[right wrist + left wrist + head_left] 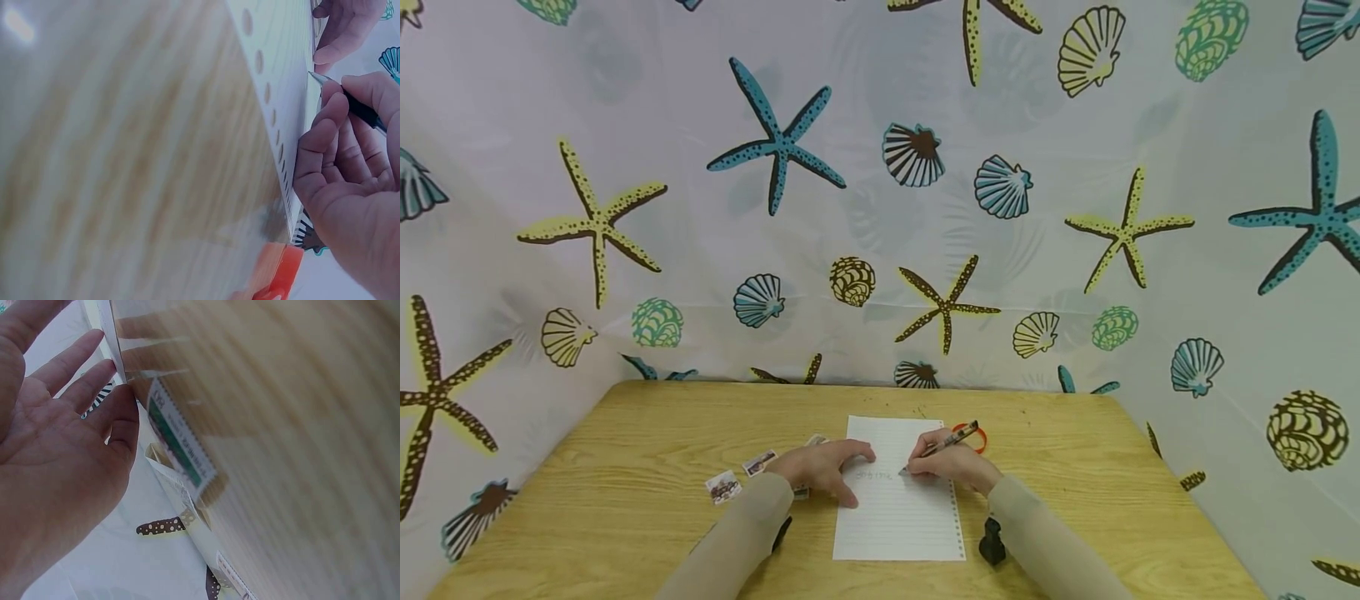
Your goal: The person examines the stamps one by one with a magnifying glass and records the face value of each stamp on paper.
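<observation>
A sheet of lined paper (pixel 898 533) with punched holes down its right edge lies on the wooden table. Handwriting in a short line shows near its middle. My right hand (pixel 953 463) pinches a pen (pixel 953 438) between thumb and fingers, its tip at the end of that writing. In the right wrist view the pen's metal tip (pixel 317 77) points toward the paper. My left hand (pixel 822 468) rests with fingers spread at the paper's left edge. Beside and partly under it are several postage stamps; one green-and-white stamp (pixel 180 440) shows in the left wrist view.
Two stamps, one (pixel 724 487) and another (pixel 759 462), lie left of the left hand. An orange-red ring (pixel 981 437) sits behind the right hand. A small black object (pixel 992 542) is by the right wrist. A curtain (pixel 850 225) with starfish and shells encloses the table (pixel 647 467).
</observation>
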Motion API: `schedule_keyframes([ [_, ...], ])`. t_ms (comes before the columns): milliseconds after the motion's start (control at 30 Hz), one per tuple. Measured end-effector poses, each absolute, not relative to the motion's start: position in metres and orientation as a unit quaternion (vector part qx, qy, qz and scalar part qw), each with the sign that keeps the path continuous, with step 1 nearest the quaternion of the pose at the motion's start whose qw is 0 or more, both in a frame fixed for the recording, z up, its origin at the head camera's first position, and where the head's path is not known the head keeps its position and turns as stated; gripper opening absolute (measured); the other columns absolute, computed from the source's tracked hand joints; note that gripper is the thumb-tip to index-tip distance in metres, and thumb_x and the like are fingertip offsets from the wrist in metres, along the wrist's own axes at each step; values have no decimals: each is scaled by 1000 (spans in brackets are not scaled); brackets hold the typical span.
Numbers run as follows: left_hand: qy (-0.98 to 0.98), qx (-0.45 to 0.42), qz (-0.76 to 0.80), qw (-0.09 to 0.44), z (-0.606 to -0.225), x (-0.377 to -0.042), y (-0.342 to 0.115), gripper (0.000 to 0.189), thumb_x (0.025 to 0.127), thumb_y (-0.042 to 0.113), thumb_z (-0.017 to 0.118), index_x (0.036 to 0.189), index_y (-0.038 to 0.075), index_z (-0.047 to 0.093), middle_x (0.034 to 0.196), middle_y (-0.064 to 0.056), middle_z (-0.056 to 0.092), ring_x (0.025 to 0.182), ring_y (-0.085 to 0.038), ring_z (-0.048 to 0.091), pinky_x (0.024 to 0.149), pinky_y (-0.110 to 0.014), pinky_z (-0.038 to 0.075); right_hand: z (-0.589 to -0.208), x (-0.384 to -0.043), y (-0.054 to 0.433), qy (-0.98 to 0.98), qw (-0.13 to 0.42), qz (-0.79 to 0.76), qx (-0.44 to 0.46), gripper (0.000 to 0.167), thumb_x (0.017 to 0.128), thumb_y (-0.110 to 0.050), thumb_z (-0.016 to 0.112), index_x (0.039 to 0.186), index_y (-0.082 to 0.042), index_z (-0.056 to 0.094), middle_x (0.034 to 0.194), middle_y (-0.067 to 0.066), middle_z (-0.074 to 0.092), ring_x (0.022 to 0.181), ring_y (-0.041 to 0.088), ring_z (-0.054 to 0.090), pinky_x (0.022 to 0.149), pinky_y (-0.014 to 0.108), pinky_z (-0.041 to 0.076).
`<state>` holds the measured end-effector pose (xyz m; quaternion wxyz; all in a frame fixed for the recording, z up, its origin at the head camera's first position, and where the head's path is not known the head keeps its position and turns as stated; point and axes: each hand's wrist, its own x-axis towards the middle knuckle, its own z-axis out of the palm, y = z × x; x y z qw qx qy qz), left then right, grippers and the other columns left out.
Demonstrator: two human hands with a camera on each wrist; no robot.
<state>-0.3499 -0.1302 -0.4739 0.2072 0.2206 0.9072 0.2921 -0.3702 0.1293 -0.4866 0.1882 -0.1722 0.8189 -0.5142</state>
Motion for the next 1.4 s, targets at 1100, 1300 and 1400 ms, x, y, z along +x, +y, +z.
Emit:
schedule_keyframes([
  [1100, 910, 207, 286, 217, -472, -349, -128, 66, 75, 21, 86, 133, 22, 56, 158, -8, 34, 147, -32, 29, 117, -53, 26, -488, -371, 130, 809, 208, -513, -198, 13, 83, -5, 71, 77, -8, 60, 75, -3, 64, 66, 11, 51, 62, 24, 43],
  [1300, 910, 204, 288, 219, -471, -348, -129, 66, 75, 20, 86, 134, 22, 55, 158, -8, 34, 147, -31, 29, 117, -52, 26, -487, -371, 129, 819, 204, -503, -189, 12, 86, -11, 72, 80, -9, 61, 77, -3, 67, 68, 11, 54, 63, 23, 44],
  [1400, 909, 204, 289, 220, -470, -348, -129, 66, 75, 20, 86, 134, 22, 55, 158, -8, 34, 147, -31, 28, 117, -52, 26, -488, -371, 129, 824, 198, -500, -178, 13, 88, -12, 71, 80, -10, 61, 77, -3, 67, 68, 11, 55, 62, 23, 45],
])
